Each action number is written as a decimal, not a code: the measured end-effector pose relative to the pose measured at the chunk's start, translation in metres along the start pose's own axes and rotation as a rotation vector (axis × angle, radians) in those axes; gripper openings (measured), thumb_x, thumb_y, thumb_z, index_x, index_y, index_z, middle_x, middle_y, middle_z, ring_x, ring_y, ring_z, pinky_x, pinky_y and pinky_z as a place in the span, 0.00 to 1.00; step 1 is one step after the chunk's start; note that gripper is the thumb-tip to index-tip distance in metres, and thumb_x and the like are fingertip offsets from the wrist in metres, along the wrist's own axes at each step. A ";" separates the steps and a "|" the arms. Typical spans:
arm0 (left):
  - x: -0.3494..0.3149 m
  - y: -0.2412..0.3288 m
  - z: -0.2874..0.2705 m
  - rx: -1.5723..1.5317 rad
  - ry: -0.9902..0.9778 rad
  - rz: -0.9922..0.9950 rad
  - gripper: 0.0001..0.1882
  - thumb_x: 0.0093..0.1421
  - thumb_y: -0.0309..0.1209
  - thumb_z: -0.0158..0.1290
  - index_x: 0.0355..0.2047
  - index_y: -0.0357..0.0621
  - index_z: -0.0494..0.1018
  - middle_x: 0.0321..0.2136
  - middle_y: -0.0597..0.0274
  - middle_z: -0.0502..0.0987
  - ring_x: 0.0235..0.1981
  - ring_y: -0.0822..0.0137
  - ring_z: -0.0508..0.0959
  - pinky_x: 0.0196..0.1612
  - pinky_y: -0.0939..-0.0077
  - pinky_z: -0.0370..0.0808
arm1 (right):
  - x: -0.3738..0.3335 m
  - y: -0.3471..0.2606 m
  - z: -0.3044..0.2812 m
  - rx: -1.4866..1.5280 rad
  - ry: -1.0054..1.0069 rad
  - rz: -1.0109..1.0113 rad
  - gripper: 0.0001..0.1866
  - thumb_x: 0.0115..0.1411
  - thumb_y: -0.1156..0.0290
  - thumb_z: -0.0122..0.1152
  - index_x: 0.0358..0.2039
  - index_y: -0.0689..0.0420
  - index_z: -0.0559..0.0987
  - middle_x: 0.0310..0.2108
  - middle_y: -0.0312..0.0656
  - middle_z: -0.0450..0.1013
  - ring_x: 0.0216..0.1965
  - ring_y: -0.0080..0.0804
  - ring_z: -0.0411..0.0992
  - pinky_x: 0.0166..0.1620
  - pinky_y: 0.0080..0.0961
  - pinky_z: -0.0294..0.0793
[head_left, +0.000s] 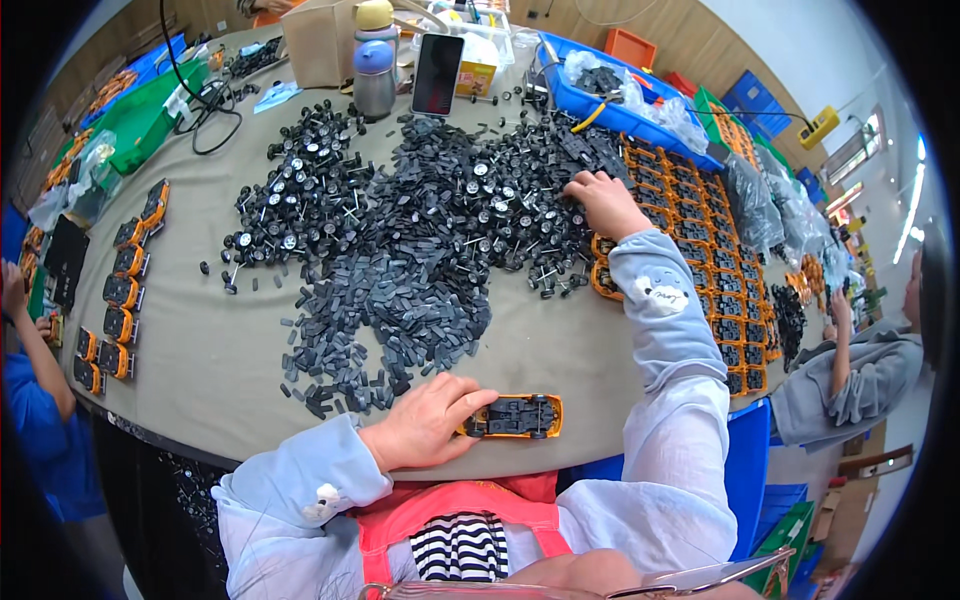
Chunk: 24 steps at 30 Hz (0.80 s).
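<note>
Near the front edge of the table, an orange toy car (515, 416) lies upside down, its black underside and wheels showing. My left hand (428, 418) grips the car's left end, fingers and thumb closed on it. Farther off to the right, my right hand (608, 203) reaches over the heap with bent, closed fingers. Its fingertips are at the black parts, and whatever they hold is hidden. Around them lie black wheels on metal axles (500, 190). A big spread of small flat black pieces (410, 290) fills the middle of the table.
Rows of upturned orange toy cars (700, 250) stand at the right, and several more (120, 292) line the left. At the back are a phone (438, 75), a flask (374, 85) and a blue tray (640, 115). Other people (860, 370) sit at both sides.
</note>
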<state>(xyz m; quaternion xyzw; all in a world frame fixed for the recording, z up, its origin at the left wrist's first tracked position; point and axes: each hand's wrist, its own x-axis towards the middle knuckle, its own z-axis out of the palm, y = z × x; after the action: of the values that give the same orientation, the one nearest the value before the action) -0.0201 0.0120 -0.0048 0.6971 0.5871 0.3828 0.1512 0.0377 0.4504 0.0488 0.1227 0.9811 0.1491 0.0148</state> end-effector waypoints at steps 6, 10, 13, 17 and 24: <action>-0.004 0.002 0.002 -0.002 -0.013 0.024 0.35 0.49 0.31 0.67 0.58 0.43 0.68 0.48 0.50 0.72 0.45 0.49 0.74 0.49 0.59 0.74 | -0.036 -0.003 -0.021 0.853 0.705 0.246 0.24 0.55 0.80 0.64 0.53 0.57 0.72 0.47 0.44 0.74 0.44 0.34 0.76 0.46 0.29 0.77; -0.005 0.001 0.001 -0.028 -0.013 0.002 0.35 0.48 0.30 0.68 0.56 0.42 0.68 0.48 0.49 0.72 0.47 0.47 0.73 0.51 0.58 0.74 | -0.110 -0.054 -0.036 1.497 0.820 0.286 0.26 0.56 0.84 0.58 0.56 0.58 0.70 0.53 0.40 0.71 0.49 0.24 0.71 0.47 0.21 0.73; -0.008 -0.003 0.004 -0.018 0.021 0.013 0.28 0.46 0.28 0.68 0.47 0.42 0.68 0.47 0.48 0.72 0.47 0.45 0.73 0.51 0.57 0.73 | -0.182 -0.111 -0.028 1.665 0.789 0.392 0.26 0.55 0.84 0.58 0.56 0.58 0.70 0.56 0.42 0.70 0.50 0.24 0.70 0.48 0.19 0.71; -0.006 -0.006 0.004 -0.025 0.013 0.018 0.27 0.48 0.28 0.68 0.46 0.42 0.67 0.50 0.46 0.70 0.50 0.44 0.73 0.53 0.57 0.73 | -0.257 -0.140 0.000 1.606 0.501 0.584 0.25 0.55 0.81 0.61 0.55 0.56 0.72 0.61 0.42 0.67 0.54 0.27 0.70 0.53 0.22 0.71; -0.010 0.000 -0.008 -0.020 -0.088 -0.038 0.25 0.50 0.31 0.70 0.44 0.41 0.70 0.53 0.46 0.69 0.53 0.44 0.72 0.56 0.60 0.73 | -0.274 -0.144 -0.007 0.873 0.475 0.435 0.22 0.55 0.68 0.71 0.49 0.57 0.76 0.64 0.50 0.66 0.61 0.50 0.67 0.63 0.40 0.65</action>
<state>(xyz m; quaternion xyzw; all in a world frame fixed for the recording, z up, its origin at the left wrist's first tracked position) -0.0255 0.0011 -0.0029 0.7003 0.5894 0.3546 0.1911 0.2683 0.2480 0.0105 0.2807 0.8801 -0.2491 -0.2907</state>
